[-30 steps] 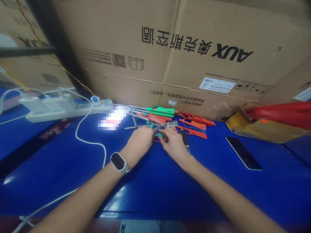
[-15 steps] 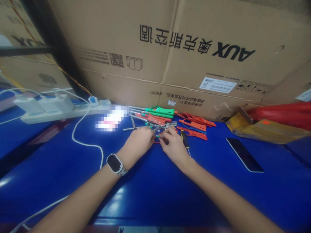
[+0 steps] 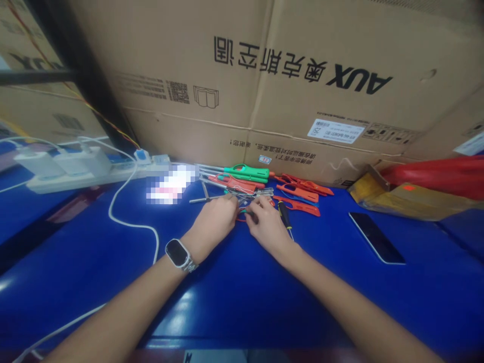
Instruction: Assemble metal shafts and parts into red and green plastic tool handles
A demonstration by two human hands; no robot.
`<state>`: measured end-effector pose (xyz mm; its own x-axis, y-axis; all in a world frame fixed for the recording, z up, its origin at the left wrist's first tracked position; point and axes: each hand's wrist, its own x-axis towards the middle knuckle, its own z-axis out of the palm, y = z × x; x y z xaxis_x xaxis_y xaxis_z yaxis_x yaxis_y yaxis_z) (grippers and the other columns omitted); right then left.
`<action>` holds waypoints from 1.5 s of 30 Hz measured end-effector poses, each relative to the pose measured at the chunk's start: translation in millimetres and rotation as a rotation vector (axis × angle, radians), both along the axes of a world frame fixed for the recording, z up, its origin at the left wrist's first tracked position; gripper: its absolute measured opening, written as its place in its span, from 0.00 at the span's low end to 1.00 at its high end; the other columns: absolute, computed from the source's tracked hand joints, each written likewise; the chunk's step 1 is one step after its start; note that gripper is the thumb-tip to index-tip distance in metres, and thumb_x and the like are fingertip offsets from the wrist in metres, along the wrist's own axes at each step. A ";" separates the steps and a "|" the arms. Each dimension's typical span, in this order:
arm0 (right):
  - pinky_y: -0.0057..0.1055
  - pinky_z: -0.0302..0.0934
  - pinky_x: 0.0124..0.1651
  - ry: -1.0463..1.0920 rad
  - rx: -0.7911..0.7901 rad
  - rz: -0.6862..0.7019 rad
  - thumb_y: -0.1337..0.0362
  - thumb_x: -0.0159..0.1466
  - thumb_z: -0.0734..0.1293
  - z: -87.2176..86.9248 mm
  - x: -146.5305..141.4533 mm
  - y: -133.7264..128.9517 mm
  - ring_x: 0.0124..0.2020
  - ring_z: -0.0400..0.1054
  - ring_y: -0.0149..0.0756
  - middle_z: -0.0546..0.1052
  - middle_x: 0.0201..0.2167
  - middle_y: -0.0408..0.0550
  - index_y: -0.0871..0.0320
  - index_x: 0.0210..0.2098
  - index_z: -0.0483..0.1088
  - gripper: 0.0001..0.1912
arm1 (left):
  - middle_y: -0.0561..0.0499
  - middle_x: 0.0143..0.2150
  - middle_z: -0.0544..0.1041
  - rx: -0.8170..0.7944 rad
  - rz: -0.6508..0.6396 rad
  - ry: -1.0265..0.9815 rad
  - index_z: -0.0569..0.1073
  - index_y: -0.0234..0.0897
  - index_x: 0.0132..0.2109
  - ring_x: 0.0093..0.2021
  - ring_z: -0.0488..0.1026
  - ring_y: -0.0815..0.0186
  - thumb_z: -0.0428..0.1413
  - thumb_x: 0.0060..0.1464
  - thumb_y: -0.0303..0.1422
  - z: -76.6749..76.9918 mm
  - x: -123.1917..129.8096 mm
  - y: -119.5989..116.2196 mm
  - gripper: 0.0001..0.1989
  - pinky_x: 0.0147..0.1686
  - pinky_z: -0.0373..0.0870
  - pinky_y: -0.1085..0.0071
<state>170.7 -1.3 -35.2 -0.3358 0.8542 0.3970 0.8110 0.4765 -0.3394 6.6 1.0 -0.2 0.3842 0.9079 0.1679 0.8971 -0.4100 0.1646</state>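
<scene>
My left hand, with a watch at its wrist, is closed over small parts that its fingers mostly hide. Just to its right, my right hand pinches a small, dark greenish piece that is too small to name. Beyond both hands lie green lighters with long metal tubes and a red-orange one. Orange casings rest to the right of the pile. A black and yellow screwdriver lies beside my right hand.
A phone lies at the right on the blue table. Behind stands a large cardboard box. A white power strip with plugs is at the left, its cable trailing forward. An open carton holds red material.
The view has shifted slightly. My right hand's fingers have moved a little around the small piece; my left hand stays closed in nearly the same place.
</scene>
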 end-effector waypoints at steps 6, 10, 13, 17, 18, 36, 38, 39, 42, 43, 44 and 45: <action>0.31 0.63 0.38 -0.003 -0.012 -0.007 0.72 0.65 0.63 1.6 -1.3 0.1 0.34 0.68 0.37 0.71 0.37 0.49 0.57 0.32 0.71 0.07 | 0.43 0.41 0.78 -0.008 0.021 -0.045 0.72 0.32 0.42 0.38 0.78 0.56 0.48 0.65 0.27 -3.0 0.3 -0.4 0.08 0.34 0.69 0.66; 0.30 0.62 0.38 0.004 0.004 0.002 0.71 0.65 0.63 1.7 -0.1 -1.3 0.34 0.68 0.35 0.71 0.41 0.50 0.57 0.34 0.71 0.06 | 0.44 0.40 0.78 -0.001 0.042 -0.101 0.71 0.34 0.42 0.37 0.78 0.57 0.48 0.66 0.29 -6.5 0.5 1.5 0.07 0.32 0.67 0.66; 0.29 0.62 0.37 0.009 0.020 0.018 0.72 0.64 0.63 0.7 1.3 -1.6 0.33 0.67 0.34 0.70 0.42 0.50 0.57 0.34 0.70 0.06 | 0.46 0.39 0.78 0.009 0.070 -0.176 0.71 0.36 0.41 0.36 0.77 0.58 0.49 0.66 0.31 -10.1 0.4 4.0 0.07 0.31 0.65 0.67; 0.29 0.61 0.37 -0.008 0.016 0.014 0.72 0.64 0.63 -0.3 1.3 -0.8 0.31 0.67 0.33 0.71 0.40 0.48 0.57 0.33 0.70 0.06 | 0.48 0.38 0.79 0.005 0.067 -0.262 0.71 0.37 0.39 0.37 0.77 0.59 0.49 0.66 0.32 -13.3 0.1 6.0 0.08 0.31 0.64 0.68; 0.29 0.61 0.37 -0.015 0.014 0.007 0.72 0.64 0.63 -0.3 0.9 -0.5 0.31 0.67 0.33 0.71 0.39 0.48 0.57 0.32 0.70 0.06 | 0.48 0.38 0.79 0.002 0.066 -0.263 0.71 0.37 0.40 0.36 0.77 0.59 0.49 0.65 0.32 -13.2 -0.1 5.8 0.07 0.31 0.64 0.68; 0.32 0.65 0.41 -0.093 -0.049 -0.027 0.70 0.66 0.63 9.4 -2.4 -3.0 0.36 0.72 0.37 0.74 0.41 0.50 0.58 0.36 0.77 0.10 | 0.47 0.44 0.74 -0.021 -0.098 -0.210 0.74 0.37 0.43 0.37 0.75 0.61 0.55 0.58 0.30 -3.2 -8.4 4.9 0.06 0.36 0.68 0.67; 0.32 0.66 0.43 -0.055 -0.055 0.001 0.70 0.66 0.62 7.8 0.2 -2.9 0.37 0.72 0.37 0.74 0.42 0.50 0.59 0.36 0.77 0.11 | 0.47 0.44 0.72 -0.031 -0.133 -0.213 0.73 0.37 0.41 0.36 0.74 0.62 0.56 0.57 0.29 -5.9 -6.8 4.5 0.05 0.36 0.69 0.67; 0.32 0.66 0.44 -0.031 -0.060 0.024 0.71 0.66 0.62 7.4 2.2 -3.2 0.38 0.72 0.37 0.74 0.42 0.50 0.59 0.36 0.78 0.11 | 0.48 0.43 0.72 -0.035 -0.140 -0.205 0.72 0.36 0.41 0.35 0.74 0.62 0.56 0.57 0.29 -6.9 -6.0 4.2 0.04 0.35 0.69 0.67; 0.33 0.65 0.52 0.031 -0.078 0.118 0.70 0.67 0.62 9.1 10.7 -6.4 0.44 0.71 0.37 0.73 0.45 0.52 0.59 0.39 0.78 0.12 | 0.47 0.43 0.72 -0.031 -0.161 -0.169 0.73 0.36 0.43 0.37 0.75 0.62 0.54 0.58 0.28 -6.2 -2.9 1.1 0.06 0.36 0.70 0.67; 0.35 0.64 0.55 0.032 -0.088 0.142 0.69 0.67 0.62 10.6 14.1 -8.3 0.46 0.70 0.37 0.72 0.47 0.53 0.59 0.41 0.78 0.12 | 0.47 0.45 0.72 -0.024 -0.167 -0.149 0.74 0.36 0.44 0.38 0.75 0.61 0.54 0.59 0.28 -4.7 -1.4 -0.9 0.07 0.37 0.71 0.66; 0.37 0.62 0.57 0.021 -0.102 0.154 0.67 0.68 0.62 12.3 17.5 -10.4 0.49 0.68 0.39 0.70 0.49 0.54 0.58 0.43 0.78 0.12 | 0.46 0.45 0.72 -0.014 -0.172 -0.119 0.74 0.36 0.45 0.39 0.75 0.61 0.53 0.60 0.28 -2.7 0.5 -3.5 0.08 0.38 0.71 0.66; 0.40 0.61 0.58 0.000 -0.122 0.157 0.66 0.69 0.61 14.1 20.7 -12.4 0.51 0.66 0.41 0.68 0.51 0.55 0.57 0.45 0.77 0.13 | 0.45 0.46 0.72 0.000 -0.172 -0.082 0.75 0.36 0.45 0.40 0.75 0.59 0.53 0.61 0.29 -0.5 2.7 -6.6 0.09 0.38 0.72 0.65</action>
<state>191.5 -13.8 -21.0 -0.4684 0.8334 0.2934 0.7303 0.5521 -0.4023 9.2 -5.6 -0.7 0.5189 0.8300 0.2045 0.7973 -0.5562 0.2343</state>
